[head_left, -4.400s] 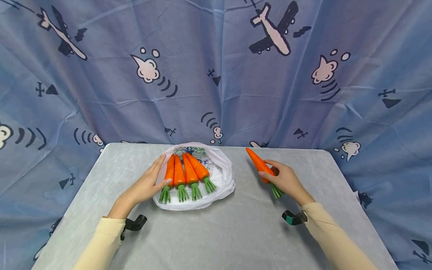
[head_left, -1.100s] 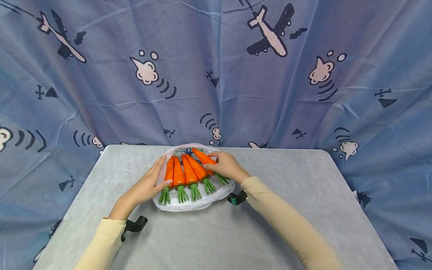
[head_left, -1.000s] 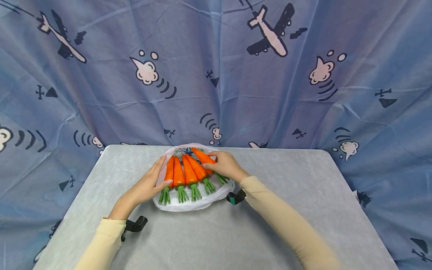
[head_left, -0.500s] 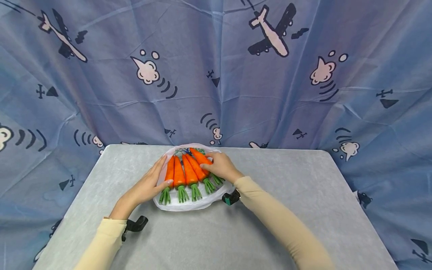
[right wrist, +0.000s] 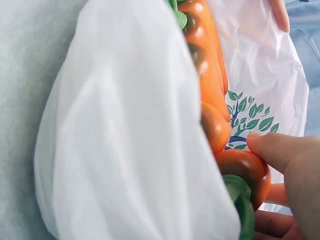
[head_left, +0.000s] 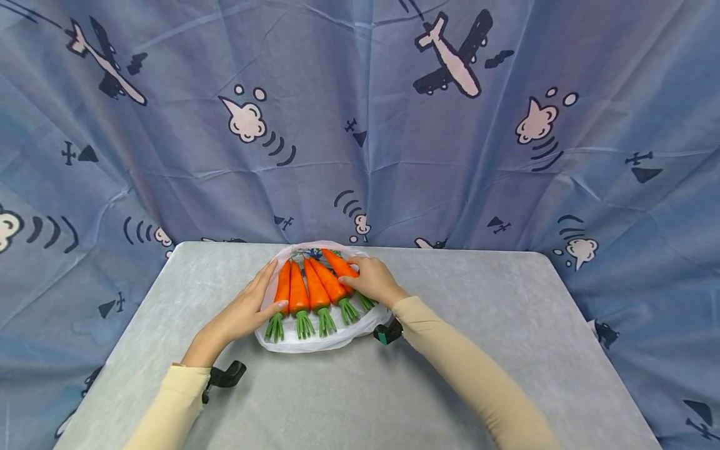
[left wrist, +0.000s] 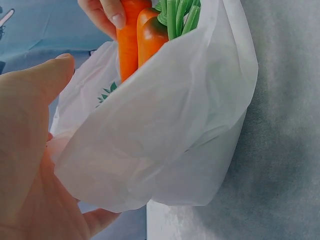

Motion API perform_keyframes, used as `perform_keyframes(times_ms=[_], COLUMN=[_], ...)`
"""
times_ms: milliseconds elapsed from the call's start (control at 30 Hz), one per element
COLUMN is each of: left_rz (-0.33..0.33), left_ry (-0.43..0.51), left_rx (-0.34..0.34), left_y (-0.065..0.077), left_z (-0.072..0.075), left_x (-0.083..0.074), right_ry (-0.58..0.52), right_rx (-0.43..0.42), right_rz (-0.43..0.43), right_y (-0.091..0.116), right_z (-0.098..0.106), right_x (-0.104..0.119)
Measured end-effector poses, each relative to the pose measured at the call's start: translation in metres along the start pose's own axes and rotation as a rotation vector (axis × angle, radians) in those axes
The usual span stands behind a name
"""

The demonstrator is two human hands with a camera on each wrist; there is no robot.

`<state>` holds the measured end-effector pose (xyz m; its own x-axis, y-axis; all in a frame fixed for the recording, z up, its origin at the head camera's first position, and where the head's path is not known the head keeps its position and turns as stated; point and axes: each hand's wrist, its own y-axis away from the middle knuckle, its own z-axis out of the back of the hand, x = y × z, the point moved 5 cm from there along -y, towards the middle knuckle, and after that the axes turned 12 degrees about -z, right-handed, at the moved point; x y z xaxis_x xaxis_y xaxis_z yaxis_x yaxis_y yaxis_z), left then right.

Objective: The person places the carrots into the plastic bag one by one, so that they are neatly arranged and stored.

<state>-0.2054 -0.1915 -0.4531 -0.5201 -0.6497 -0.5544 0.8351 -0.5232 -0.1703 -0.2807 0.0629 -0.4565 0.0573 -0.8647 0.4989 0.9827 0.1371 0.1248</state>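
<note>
A white plastic bag [head_left: 320,345] lies with its mouth spread wide, green and blue leaf print showing inside. Several orange carrots [head_left: 298,289] sit in it side by side, tips to the back and short green stems to the front. My right hand [head_left: 375,280] holds the rightmost carrot [head_left: 337,262] within the bag, thumb on top and fingers beneath in the right wrist view, where that carrot's thick end [right wrist: 245,170] shows. My left hand [head_left: 239,312] rests along the bag's left side, fingers straight, thumb toward the leftmost carrot. Its fingers are partly hidden behind the plastic [left wrist: 135,145].
The bag is on a grey table [head_left: 315,400], close to its back edge. A blue curtain [head_left: 315,125] with printed airplanes hangs behind it. Black wrist mounts [head_left: 227,375] sit below both hands, the right one near the bag's front right rim.
My right hand has carried its carrot leftward from the table's right side into the bag, beside the others. Lately it shifts only slightly. My left hand has stayed at the bag's left side.
</note>
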Motion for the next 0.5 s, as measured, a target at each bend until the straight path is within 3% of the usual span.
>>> perform_keyframes(times_ms=[500], left_rz=[-0.013], left_ry=[-0.023], left_rx=[-0.002], left_y=[0.001], left_z=[0.0], left_x=[0.001], right_ry=[-0.048], right_rx=[-0.001], right_rz=[-0.04], right_y=[-0.003], right_z=[-0.005], right_x=[-0.011])
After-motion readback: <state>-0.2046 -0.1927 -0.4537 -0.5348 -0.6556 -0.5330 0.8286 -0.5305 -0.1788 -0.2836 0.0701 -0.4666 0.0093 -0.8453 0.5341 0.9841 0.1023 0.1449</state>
